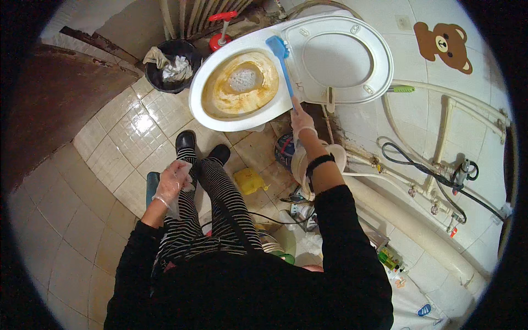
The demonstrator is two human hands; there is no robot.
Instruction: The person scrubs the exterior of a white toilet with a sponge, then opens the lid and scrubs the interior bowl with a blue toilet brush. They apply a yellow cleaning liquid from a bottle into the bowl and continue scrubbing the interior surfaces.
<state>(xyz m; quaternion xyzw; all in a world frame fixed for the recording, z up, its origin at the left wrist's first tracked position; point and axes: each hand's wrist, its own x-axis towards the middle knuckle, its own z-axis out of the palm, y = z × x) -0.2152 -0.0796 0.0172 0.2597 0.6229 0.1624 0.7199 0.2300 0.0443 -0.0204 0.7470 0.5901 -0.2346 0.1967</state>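
My right hand (pixel 302 120), in a thin clear glove, grips the handle of a blue toilet brush (pixel 285 68). The brush head rests on the rear rim of a white toilet bowl (pixel 197 97), beside the raised seat hinge. Brown-yellow stains cover the inside of the bowl, and foamy water (pixel 243 79) lies in its middle. Over my legs, my left hand (pixel 174 179) wears a loose clear glove; its fingers are partly curled, and whether it holds anything is unclear. The toilet seat (pixel 381 66) stands raised behind the bowl.
A black bin (pixel 153 80) with crumpled waste and a red-handled plunger (pixel 223 31) stand beyond the bowl. A yellow cloth-like item (pixel 248 180) lies on the tiled floor. Pipes (pixel 416 187) and a black hose (pixel 425 169) run along the right wall. Buckets and bottles crowd below my right arm.
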